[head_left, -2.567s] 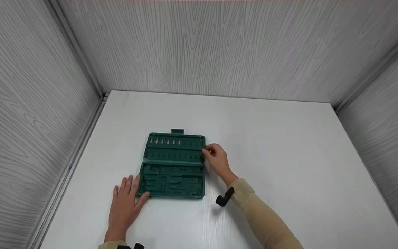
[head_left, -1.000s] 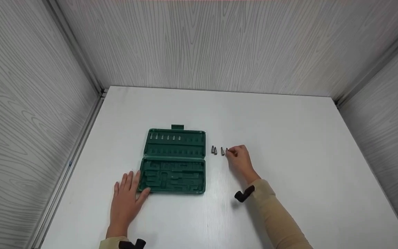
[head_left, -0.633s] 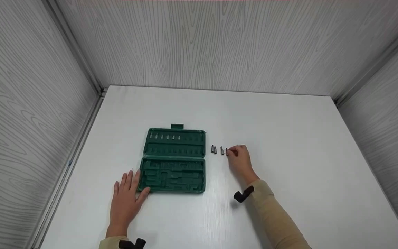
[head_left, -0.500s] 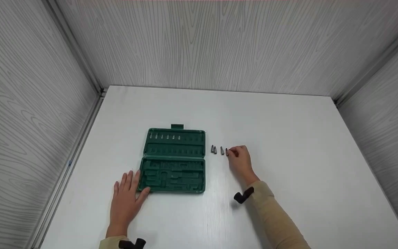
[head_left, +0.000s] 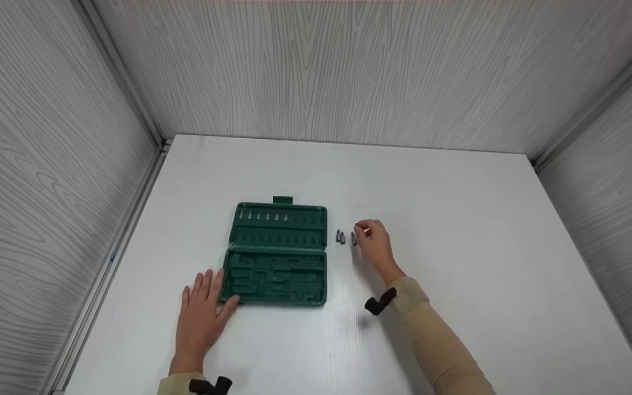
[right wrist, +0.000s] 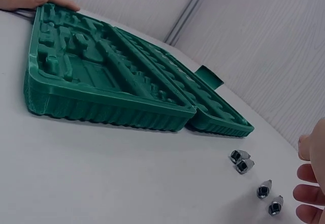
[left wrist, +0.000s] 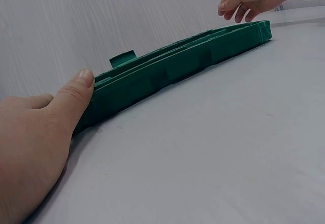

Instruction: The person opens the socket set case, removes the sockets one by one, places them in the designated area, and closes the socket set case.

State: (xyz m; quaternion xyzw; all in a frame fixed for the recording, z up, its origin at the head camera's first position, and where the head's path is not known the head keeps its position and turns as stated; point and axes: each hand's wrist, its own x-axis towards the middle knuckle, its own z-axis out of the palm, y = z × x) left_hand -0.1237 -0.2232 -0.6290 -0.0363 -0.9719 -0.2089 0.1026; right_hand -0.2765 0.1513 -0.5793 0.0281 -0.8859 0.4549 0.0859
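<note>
An open green tool case (head_left: 277, 248) lies flat on the table. My left hand (head_left: 198, 323) rests at its near left corner, fingers straight along the left side and thumb on the front edge. Right of the case, my right hand (head_left: 376, 244) hovers just above the table with loosely bent fingers; nothing shows between them. Close by lie small metal bit sockets. In the right wrist view two bit sockets (right wrist: 244, 164) touch each other, and another pair, with one bit socket (right wrist: 275, 205) nearest the fingers, sits slightly apart. The head view partly hides that last one.
Several small silver bits (head_left: 267, 216) stand in the upper row of the case's far half. Its near half has moulded recesses, and a latch tab (head_left: 283, 199) sticks out at the back. Wood-grain panels (head_left: 316, 71) enclose the white table (head_left: 458, 219).
My right hand went from the case's right edge to the bit sockets, pinched the rightmost, then let go and rose slightly away and leftward. The left hand stayed put.
</note>
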